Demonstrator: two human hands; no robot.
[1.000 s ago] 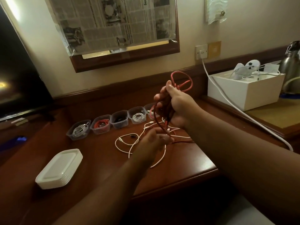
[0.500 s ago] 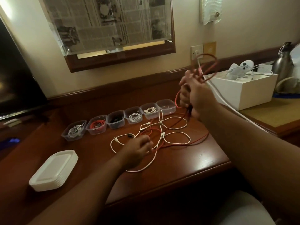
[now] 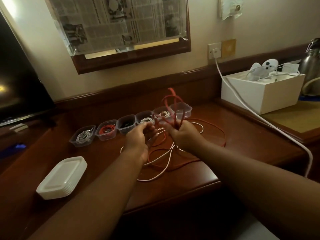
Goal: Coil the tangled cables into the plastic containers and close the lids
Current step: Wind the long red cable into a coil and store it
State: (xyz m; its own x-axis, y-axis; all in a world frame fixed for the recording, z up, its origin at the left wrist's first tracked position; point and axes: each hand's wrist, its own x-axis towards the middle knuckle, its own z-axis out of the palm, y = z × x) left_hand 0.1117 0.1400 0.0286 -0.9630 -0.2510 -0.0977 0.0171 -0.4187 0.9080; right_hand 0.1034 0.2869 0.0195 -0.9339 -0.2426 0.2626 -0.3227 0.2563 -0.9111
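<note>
Gripping several loops of the red cable [image 3: 173, 108], the right hand [image 3: 183, 135] is held above the desk [image 3: 233, 129], its fingers curled round them. A strand is touched by the left hand [image 3: 138, 137], whether pinched cannot be told. White cable [image 3: 155, 177] is left tangled below, before the row of containers [image 3: 126, 124].

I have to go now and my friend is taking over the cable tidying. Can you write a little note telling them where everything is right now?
Right hand: grips the raised loops of the red cable.
Left hand: fingers curled at the same cable, grip unclear.
On the desk: the rest of the red cable, tangled with a white cable.
Containers: six in a row. Five hold coiled cables; the rightmost one looks empty.
Lids: stacked at the left, none on yet.
Left to do: finish coiling the red cable, box it, coil the white one, close all lids.
</note>
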